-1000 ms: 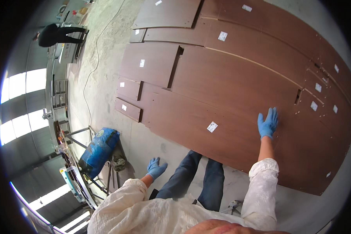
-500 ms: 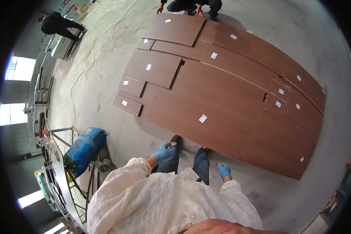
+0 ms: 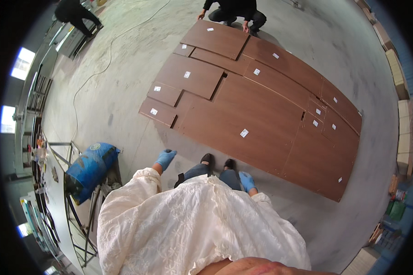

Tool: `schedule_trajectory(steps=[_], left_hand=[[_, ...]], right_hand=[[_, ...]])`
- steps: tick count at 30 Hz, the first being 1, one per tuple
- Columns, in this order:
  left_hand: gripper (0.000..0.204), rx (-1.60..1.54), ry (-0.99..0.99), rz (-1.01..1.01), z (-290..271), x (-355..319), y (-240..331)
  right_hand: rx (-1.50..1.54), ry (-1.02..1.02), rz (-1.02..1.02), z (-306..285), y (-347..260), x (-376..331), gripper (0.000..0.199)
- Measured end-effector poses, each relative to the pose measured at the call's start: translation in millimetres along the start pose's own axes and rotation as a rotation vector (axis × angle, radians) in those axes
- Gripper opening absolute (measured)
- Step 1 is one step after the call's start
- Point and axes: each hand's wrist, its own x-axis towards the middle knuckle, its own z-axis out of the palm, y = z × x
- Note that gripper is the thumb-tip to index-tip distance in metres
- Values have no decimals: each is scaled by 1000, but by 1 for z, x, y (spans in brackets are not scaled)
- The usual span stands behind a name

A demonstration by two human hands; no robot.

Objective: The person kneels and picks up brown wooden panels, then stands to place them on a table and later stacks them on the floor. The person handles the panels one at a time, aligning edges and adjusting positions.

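My left hand [image 3: 165,159], in a blue glove, is out to the left of my legs above the grey floor. Its fingers are bent together, with a dark patch at the tips; whether that is a small thing or a stain I cannot make out. Beside my right thigh hangs my right hand [image 3: 247,181], also blue-gloved, its fingers loosely stretched and holding nothing. Ahead of my feet, brown wood-look panels [image 3: 257,123] with white labels lie flat on the floor, some stacked on others. Neither hand touches them. A smaller brown panel [image 3: 157,112] is the one nearest my left hand.
At the panels' far edge a co-worker in dark clothes [image 3: 234,11] crouches, hands at the top panel. Left of me a blue sack [image 3: 92,167] leans by a metal-framed table [image 3: 62,201]. A cable [image 3: 109,59] crosses the floor. Another person [image 3: 75,16] bends over at far left.
My left hand has swung outward to the left, away from my thigh. My right hand has come in closer to my right leg. The view has shifted; the panels appear to lie still.
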Motion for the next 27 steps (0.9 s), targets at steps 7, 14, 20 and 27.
schedule_trajectory(steps=[7, 14, 20, 27], left_hand=[[42, -260, 257, -202, -26, -60, -94], [24, -490, 225, -342, 21, -136, -140], [23, -560, 175, -398, 32, -158, -164], [46, -361, 75, -358, -34, -124, -210]], right_hand=[[-463, -27, -290, -2, -63, 13, 48], [-698, -3, -171, -46, -28, 51, 50], [-716, -118, -100, -33, -36, 53, 48], [-476, 46, -368, 73, -65, 15, 47]])
